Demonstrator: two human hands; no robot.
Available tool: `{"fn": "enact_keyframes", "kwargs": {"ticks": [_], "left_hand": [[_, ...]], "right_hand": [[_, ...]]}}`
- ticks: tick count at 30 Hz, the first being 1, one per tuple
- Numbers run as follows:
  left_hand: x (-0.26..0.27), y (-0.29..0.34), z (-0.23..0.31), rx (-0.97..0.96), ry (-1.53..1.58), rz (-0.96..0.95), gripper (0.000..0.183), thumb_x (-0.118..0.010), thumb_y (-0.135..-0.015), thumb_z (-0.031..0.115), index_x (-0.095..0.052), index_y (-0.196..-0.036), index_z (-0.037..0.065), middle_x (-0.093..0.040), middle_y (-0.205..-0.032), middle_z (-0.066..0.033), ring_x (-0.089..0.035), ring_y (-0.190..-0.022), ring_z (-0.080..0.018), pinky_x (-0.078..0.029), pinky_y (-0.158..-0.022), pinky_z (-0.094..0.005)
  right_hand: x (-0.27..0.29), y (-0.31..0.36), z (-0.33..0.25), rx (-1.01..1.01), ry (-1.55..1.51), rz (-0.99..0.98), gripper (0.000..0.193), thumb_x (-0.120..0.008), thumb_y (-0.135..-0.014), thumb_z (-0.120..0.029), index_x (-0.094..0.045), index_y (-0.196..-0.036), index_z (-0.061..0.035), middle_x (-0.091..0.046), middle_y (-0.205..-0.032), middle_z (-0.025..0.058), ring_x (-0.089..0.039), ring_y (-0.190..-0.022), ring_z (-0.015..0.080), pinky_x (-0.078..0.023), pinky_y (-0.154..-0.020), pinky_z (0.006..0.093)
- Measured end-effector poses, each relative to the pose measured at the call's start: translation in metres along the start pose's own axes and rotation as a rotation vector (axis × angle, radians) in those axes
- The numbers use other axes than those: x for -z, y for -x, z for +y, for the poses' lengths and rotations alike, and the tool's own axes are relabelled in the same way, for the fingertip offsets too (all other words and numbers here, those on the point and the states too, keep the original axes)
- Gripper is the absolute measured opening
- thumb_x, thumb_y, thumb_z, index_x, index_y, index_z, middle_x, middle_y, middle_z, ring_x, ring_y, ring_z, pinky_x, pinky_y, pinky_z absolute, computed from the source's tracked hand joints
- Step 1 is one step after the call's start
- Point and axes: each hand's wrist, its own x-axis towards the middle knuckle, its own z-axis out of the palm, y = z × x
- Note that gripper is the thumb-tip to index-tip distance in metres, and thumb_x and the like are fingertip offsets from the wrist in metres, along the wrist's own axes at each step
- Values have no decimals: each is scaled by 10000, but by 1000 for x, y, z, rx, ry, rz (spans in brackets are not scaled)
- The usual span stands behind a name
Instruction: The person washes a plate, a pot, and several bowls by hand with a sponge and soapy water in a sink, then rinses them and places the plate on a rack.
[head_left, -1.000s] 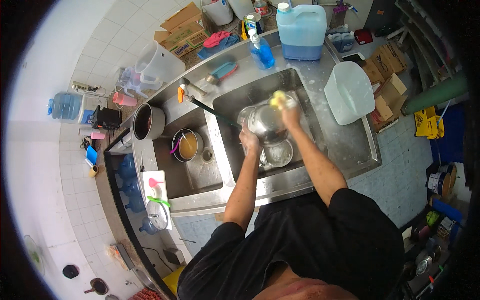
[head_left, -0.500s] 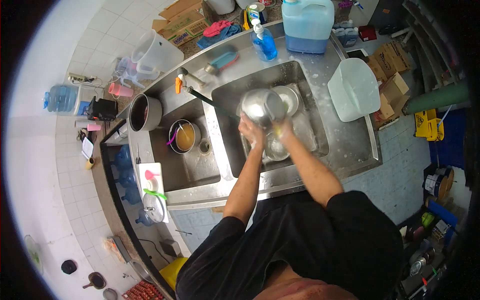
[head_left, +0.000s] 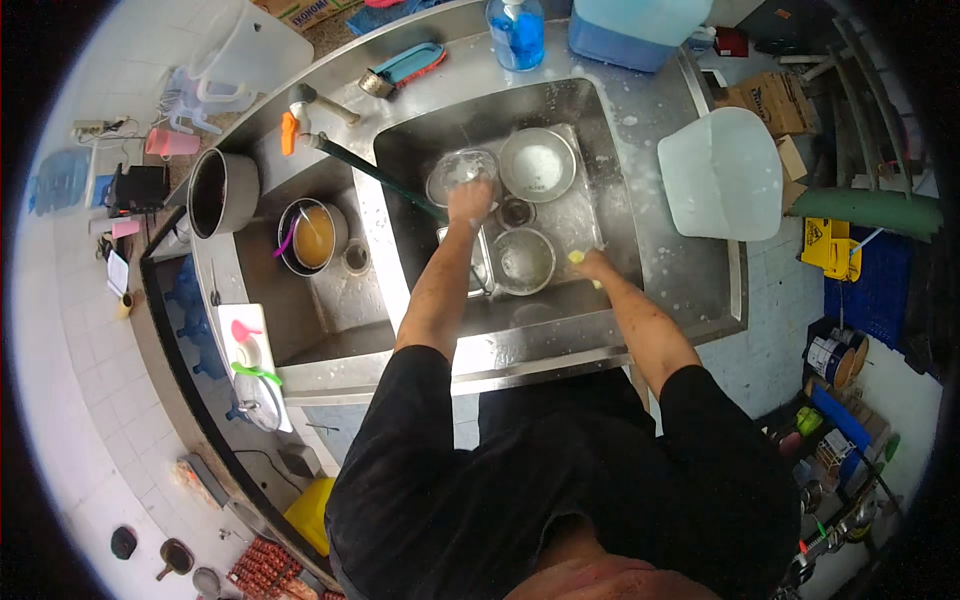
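In the larger sink basin (head_left: 615, 215), my left hand (head_left: 471, 202) is at the near edge of a shiny metal bowl (head_left: 445, 185). Its fingers appear closed on the bowl, though they are partly hidden. My right hand (head_left: 598, 268), over the basin's right side, grips a yellow sponge (head_left: 576, 257). Between the hands lie a round metal bowl with whitish suds (head_left: 538, 165) and a second metal bowl (head_left: 523, 262). A small dark round piece (head_left: 516, 213) sits between those two. Beside my left forearm is a rectangular metal container (head_left: 480, 262), partly covered.
A tap with an orange handle (head_left: 289, 132) feeds a dark green hose (head_left: 375, 178) into the basin. The smaller basin holds a pot of brownish liquid (head_left: 314, 238). A blue soap bottle (head_left: 516, 38), a brush (head_left: 408, 66) and a translucent container (head_left: 722, 172) stand around the rim.
The metal bowl, held up in both hands before, is now lower at the basin's left, with only my left hand at it. My right hand has moved right with the sponge. The view has shifted.
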Motion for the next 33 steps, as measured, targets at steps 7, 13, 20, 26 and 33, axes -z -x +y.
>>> {"fn": "enact_keyframes", "kwargs": {"ticks": [7, 13, 20, 26, 33], "left_hand": [[-32, 26, -27, 115, 13, -78, 319, -542, -859, 183, -536, -1140, 33, -600, -1113, -182, -571, -1037, -339, -481, -858, -424], [-5, 103, 10, 186, 476, 119, 444, -613, -844, 223, -488, -1197, -16, -560, -1116, -226, -512, -1048, -403, -407, -924, -467], [-30, 145, 47, 324, 1048, -133, 637, -705, -794, 261, -419, -1301, 2, -489, -1267, -225, -507, -1162, -346, -466, -894, -408], [-41, 108, 50, 496, 1545, -44, 856, -742, -763, 331, -284, -1410, 8, -430, -1336, -235, -487, -1191, -344, -467, -915, -394], [24, 95, 44, 528, 1918, -183, 470, -467, -932, 352, -475, -1258, 14, -597, -1086, -167, -583, -1025, -251, -520, -747, -373]], "right_hand": [[-47, -46, -48, -68, -49, -302, 733, -768, -642, -488, -586, -1113, 43, -595, -1136, 253, -602, -1019, 360, -481, -862, 398], [-28, -39, -90, 79, -55, 1, 370, -626, -793, -254, -593, -1114, -73, -625, -1098, 183, -589, -1053, 363, -467, -884, 440], [84, 65, -93, 629, 468, 572, 132, -576, -758, -150, -684, -765, -74, -660, -793, 142, -654, -743, 317, -514, -667, 435], [149, 111, -103, 760, -68, 631, 315, -722, -658, -128, -635, -944, -27, -658, -868, 151, -638, -811, 327, -503, -711, 409], [160, 128, -125, 574, -424, 889, 358, -641, -820, -286, -589, -1034, -3, -639, -941, 212, -627, -859, 344, -497, -723, 417]]}}
